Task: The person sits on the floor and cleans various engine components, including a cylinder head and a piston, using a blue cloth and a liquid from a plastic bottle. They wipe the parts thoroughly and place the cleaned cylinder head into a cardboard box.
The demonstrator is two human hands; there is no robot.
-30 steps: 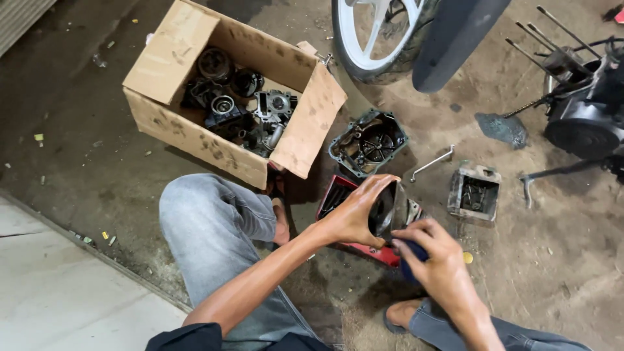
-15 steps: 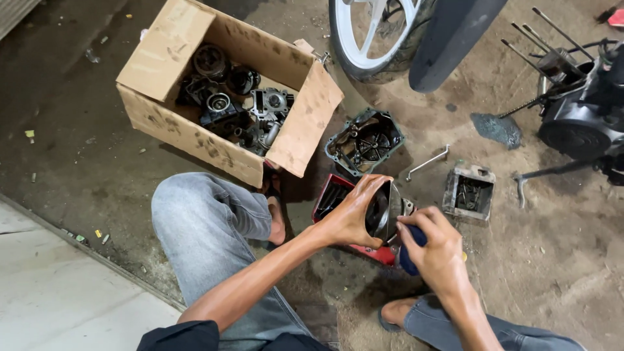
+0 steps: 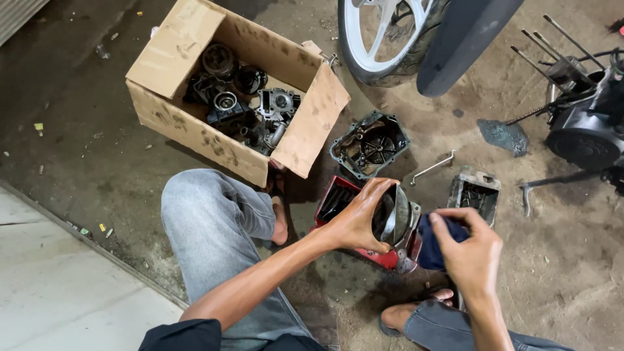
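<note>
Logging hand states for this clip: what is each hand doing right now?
Left hand: closed on the round metal engine part.
Right hand: closed on a dark blue rag.

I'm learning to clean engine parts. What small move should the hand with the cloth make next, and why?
Probably press the dark blue cloth in the right hand into the round metal part, since the left hand grips that part with its opening facing the cloth close by.
</note>
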